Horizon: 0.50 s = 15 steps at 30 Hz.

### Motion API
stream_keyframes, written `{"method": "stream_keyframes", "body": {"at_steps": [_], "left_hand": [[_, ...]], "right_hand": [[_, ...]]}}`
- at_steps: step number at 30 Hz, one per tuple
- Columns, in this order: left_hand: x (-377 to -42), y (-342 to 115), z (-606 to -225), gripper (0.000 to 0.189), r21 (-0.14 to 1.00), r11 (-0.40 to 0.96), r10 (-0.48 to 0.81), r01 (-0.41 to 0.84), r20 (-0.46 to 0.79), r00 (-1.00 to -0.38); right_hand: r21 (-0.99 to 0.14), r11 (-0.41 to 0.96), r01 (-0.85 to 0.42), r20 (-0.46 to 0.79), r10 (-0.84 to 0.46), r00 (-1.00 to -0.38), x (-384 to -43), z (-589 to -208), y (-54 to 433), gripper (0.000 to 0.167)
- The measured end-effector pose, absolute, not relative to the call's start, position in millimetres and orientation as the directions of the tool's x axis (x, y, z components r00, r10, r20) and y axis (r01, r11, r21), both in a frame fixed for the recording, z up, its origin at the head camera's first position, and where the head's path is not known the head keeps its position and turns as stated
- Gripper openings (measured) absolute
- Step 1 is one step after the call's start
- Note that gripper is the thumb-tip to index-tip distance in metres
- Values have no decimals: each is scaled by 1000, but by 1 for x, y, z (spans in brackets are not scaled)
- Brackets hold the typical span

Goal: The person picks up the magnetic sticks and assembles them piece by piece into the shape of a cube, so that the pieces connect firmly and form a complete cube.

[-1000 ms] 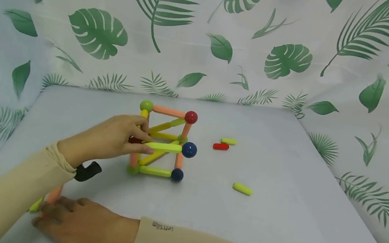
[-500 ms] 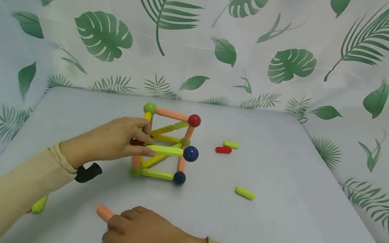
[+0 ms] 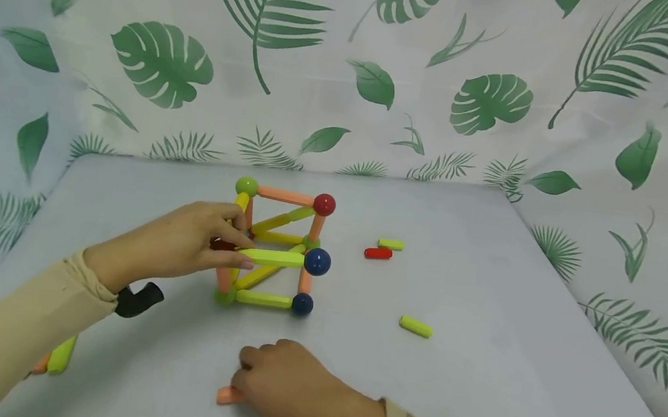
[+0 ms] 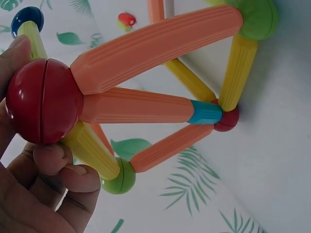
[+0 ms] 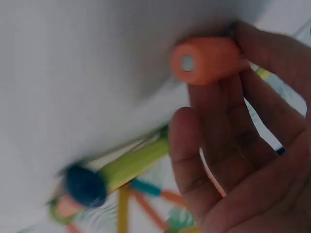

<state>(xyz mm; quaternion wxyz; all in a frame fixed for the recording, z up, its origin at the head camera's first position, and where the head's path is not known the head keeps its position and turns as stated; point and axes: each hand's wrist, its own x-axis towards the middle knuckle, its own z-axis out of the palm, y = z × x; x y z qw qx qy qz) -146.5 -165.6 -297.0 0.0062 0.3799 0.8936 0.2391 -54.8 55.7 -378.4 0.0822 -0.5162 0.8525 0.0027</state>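
A cube-like frame of magnetic rods and balls stands on the table; a salmon rod (image 3: 285, 196) and red ball (image 3: 325, 204) form part of its top. My left hand (image 3: 180, 242) pinches a yellow-green magnetic rod (image 3: 274, 257) near the frame's large red ball (image 4: 44, 102). That rod's far end carries a blue ball (image 3: 317, 262). In the left wrist view, fingertips lie against the red ball and a yellow rod (image 4: 92, 150). Nearer the front, my right hand (image 3: 295, 391) holds a salmon magnetic rod (image 5: 209, 60), its magnet end showing in the right wrist view.
Right of the frame lie a red rod (image 3: 378, 253) and a short yellow-green rod (image 3: 391, 244), with another yellow-green rod (image 3: 416, 326) closer. At front left, a yellow-green rod (image 3: 61, 356) and a salmon one (image 3: 41, 364) are partly behind the left sleeve. A black curved piece (image 3: 139, 300) shows beside the left wrist.
My right hand has moved from the front-left pile rightward, bringing a salmon rod along to below the frame. My left hand keeps its pinch on the yellow-green rod.
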Motion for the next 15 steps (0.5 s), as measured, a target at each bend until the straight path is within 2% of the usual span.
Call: {"method": "stream_keyframes", "body": {"at_steps": [2, 4, 6, 9, 12, 15], "left_hand": [[-148, -166, -297, 20, 432, 591, 685, 681, 177, -707], [-149, -166, -297, 18, 434, 583, 691, 687, 180, -700], [-150, -166, -297, 17, 436, 579, 695, 688, 178, -697], [-150, -169, -297, 18, 445, 583, 692, 680, 167, -703], [-149, -166, -295, 19, 434, 595, 693, 676, 148, -705], [-148, -164, -294, 20, 428, 601, 693, 675, 142, -707]], "right_hand": [[-128, 547, -827, -184, -833, -522, -60, -374, 79, 14], [-234, 634, -737, -151, -773, -616, -68, -372, 102, 14], [-398, 683, -613, -78, -691, -719, -79, -369, 122, 15], [-664, 608, -435, 46, -548, -835, -98, -365, 137, 18], [-799, 496, -340, 102, -445, -890, -111, -364, 143, 20], [-843, 446, -302, 105, -414, -904, -119, -366, 144, 21]]}}
